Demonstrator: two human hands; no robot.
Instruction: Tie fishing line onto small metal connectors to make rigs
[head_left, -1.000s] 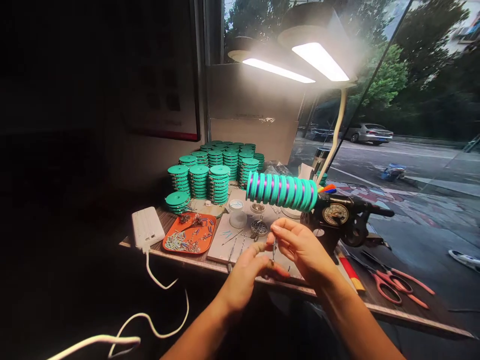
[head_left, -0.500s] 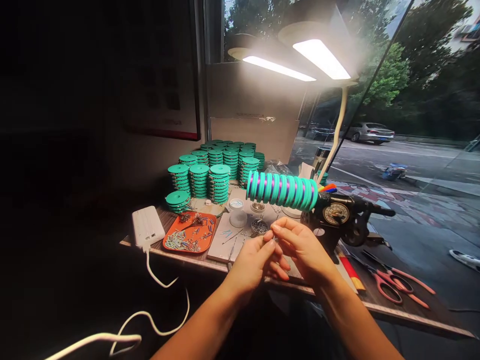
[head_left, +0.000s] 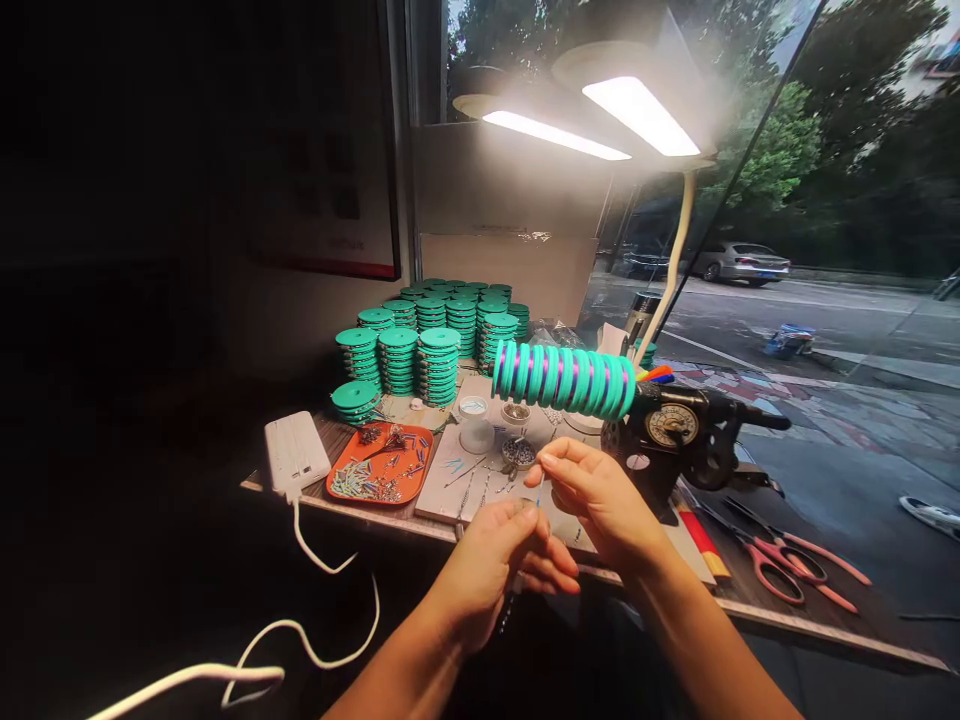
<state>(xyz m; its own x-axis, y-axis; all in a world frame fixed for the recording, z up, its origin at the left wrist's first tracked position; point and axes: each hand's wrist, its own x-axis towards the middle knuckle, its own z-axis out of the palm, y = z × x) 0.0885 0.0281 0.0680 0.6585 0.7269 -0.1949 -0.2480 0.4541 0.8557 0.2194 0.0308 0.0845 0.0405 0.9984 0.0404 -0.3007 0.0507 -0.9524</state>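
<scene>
A thin strand with a small blue bit on it [head_left: 539,495] runs between my two hands; its exact kind is too small to tell. My left hand [head_left: 504,548] pinches its lower part between thumb and forefinger, the other fingers loosely curled. Above and to the right, my right hand [head_left: 589,490] has its thumb and forefinger closed on the upper end. Something small and beaded [head_left: 508,610] hangs below my left hand. Just behind the hands, a row of turquoise spools [head_left: 562,380] sits on the shaft of a black winding machine [head_left: 664,470] with a dial.
An orange tray [head_left: 420,480] with small tackle parts lies left, by a white power bank [head_left: 294,455] with a cable. Behind stand stacked turquoise spools [head_left: 397,360] and small tubs [head_left: 476,435]. Red-handled scissors [head_left: 780,575] lie right. A lamp [head_left: 684,230] arches overhead.
My hands have drawn apart, the left going down and slightly left. The strand with the blue bit now shows between them, and the beaded piece appears below my left hand.
</scene>
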